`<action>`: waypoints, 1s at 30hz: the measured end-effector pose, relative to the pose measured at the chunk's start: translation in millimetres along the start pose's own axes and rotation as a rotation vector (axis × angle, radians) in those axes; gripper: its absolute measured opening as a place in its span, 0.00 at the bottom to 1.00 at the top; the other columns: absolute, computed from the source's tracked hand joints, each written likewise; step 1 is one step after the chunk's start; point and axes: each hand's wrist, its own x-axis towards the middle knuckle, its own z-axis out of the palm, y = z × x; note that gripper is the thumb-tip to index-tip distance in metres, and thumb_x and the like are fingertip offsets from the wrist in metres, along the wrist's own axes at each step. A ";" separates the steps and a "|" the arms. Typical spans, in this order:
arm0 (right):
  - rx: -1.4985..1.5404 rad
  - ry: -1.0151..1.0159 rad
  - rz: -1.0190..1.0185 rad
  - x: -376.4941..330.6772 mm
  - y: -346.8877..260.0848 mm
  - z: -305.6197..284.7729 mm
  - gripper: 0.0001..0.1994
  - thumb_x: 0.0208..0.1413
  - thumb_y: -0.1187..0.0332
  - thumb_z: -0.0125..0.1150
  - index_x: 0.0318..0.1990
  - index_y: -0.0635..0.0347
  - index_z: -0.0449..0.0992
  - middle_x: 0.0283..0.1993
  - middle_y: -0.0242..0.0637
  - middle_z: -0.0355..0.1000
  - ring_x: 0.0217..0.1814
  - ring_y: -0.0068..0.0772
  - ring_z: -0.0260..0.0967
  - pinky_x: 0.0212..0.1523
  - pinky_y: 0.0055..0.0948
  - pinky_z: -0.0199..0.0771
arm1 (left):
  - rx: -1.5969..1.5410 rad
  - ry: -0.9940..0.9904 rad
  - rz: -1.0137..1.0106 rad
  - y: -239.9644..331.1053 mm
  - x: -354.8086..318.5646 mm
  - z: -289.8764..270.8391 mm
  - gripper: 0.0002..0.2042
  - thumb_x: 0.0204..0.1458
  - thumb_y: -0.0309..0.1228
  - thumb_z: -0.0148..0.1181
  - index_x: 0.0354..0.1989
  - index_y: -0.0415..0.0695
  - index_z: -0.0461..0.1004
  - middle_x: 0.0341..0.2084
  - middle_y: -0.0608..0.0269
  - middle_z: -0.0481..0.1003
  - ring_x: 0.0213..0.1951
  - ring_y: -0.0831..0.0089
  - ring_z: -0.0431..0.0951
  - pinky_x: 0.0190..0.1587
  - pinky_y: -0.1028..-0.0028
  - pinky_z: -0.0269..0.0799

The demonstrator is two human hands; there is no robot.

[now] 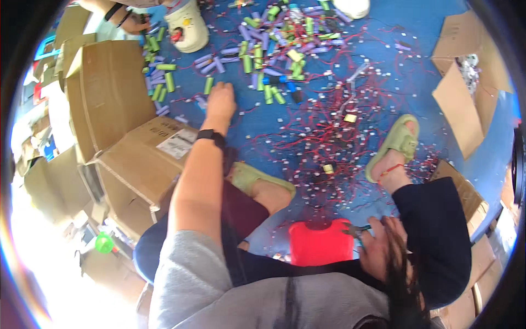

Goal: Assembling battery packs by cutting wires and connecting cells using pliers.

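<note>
My left hand (222,102) reaches forward, low over the blue floor, with a dark band on its wrist. Its fingers are turned down and hidden behind the back of the hand. Just ahead of it and to its left lies a green cylindrical battery cell (209,85), and a purplish cell (201,103) is close beside it. Near my lap, my right hand (377,249) is closed around a pair of small pliers (355,229), jaws pointing left over a red plastic stool (320,244). Dark hair hangs over part of that hand.
Green and purple cells (268,41) lie heaped ahead. Red and black wires with white connectors (334,142) spread between my slippered feet. Cardboard boxes stand left (109,93) and right (460,109). Another person's hand (134,23) and pale clog (187,26) are at the far left.
</note>
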 end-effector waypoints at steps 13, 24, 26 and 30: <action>0.006 0.003 -0.026 -27.3 -2.0 -2.0 0.14 0.35 0.68 0.64 0.34 0.62 0.74 0.45 0.46 0.65 0.50 0.50 0.59 0.54 0.46 0.57 | -1.804 0.537 -0.569 37.7 -63.3 -104.8 0.09 0.52 0.28 0.57 0.41 0.42 0.70 0.33 0.62 0.75 0.36 0.68 0.75 0.40 0.72 0.69; 0.461 0.588 -0.185 -57.9 -9.3 -31.7 0.08 0.50 0.69 0.57 0.34 0.63 0.69 0.48 0.45 0.64 0.45 0.49 0.63 0.46 0.38 0.64 | -2.410 -0.008 -0.086 151.7 -233.5 -258.5 0.19 0.56 0.23 0.46 0.57 0.38 0.58 0.42 0.50 0.70 0.41 0.64 0.74 0.42 0.66 0.75; 0.519 0.631 -0.197 -70.7 -3.7 -26.4 0.08 0.50 0.69 0.56 0.34 0.63 0.69 0.47 0.46 0.65 0.43 0.49 0.64 0.44 0.37 0.65 | -2.366 -0.115 0.035 168.3 -249.4 -270.4 0.18 0.54 0.21 0.46 0.55 0.36 0.60 0.41 0.50 0.71 0.40 0.64 0.74 0.41 0.66 0.76; 0.571 0.790 -0.224 -91.6 -6.3 -25.4 0.07 0.50 0.71 0.56 0.33 0.65 0.68 0.44 0.48 0.66 0.39 0.49 0.65 0.41 0.38 0.65 | -2.180 -0.152 0.154 196.2 -279.7 -296.5 0.15 0.52 0.21 0.49 0.49 0.35 0.66 0.35 0.52 0.73 0.32 0.68 0.75 0.33 0.72 0.74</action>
